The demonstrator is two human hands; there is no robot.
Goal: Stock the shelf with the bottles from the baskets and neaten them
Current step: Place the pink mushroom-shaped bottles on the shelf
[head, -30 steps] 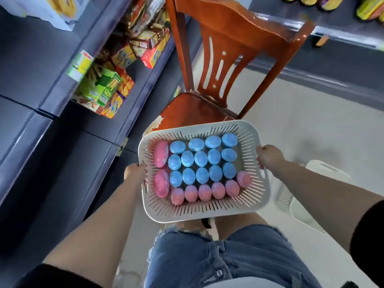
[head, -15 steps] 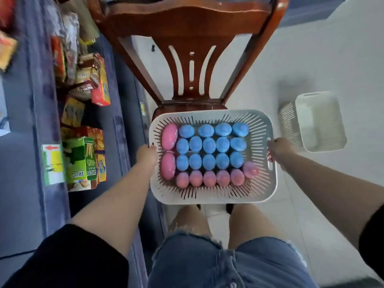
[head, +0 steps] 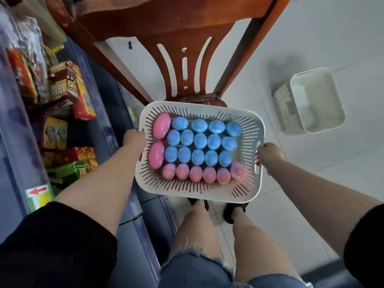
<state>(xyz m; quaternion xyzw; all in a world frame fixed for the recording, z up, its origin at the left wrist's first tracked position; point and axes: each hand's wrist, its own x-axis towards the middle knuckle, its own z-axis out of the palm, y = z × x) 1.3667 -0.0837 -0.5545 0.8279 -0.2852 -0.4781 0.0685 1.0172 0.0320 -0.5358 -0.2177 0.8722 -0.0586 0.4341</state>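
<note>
Both hands, left (head: 134, 138) and right (head: 268, 155), are gripping the full basket (head: 197, 192) at frame centre, its bottles (head: 199, 141) unstocked, while a 2nd basket (head: 311, 100) is lying emptied at right.

Between our hands we see a white slotted basket (head: 199, 190) packed with upright blue-capped bottles (head: 200, 140) and pink-capped bottles (head: 195, 173).

The basket (head: 199, 191) is matt white plastic with slotted walls, and the bottle caps (head: 200, 140) inside it look like smooth plastic, blue and pink, with a faint sheen. The chair (head: 180, 23) is reddish-brown wood with a glossy varnish, standing on a floor (head: 324, 34) of smooth pale tiles. The second basket (head: 311, 100) is the same ribbed white plastic; the cartons (head: 81, 94) on the shelf look like printed card.
</note>
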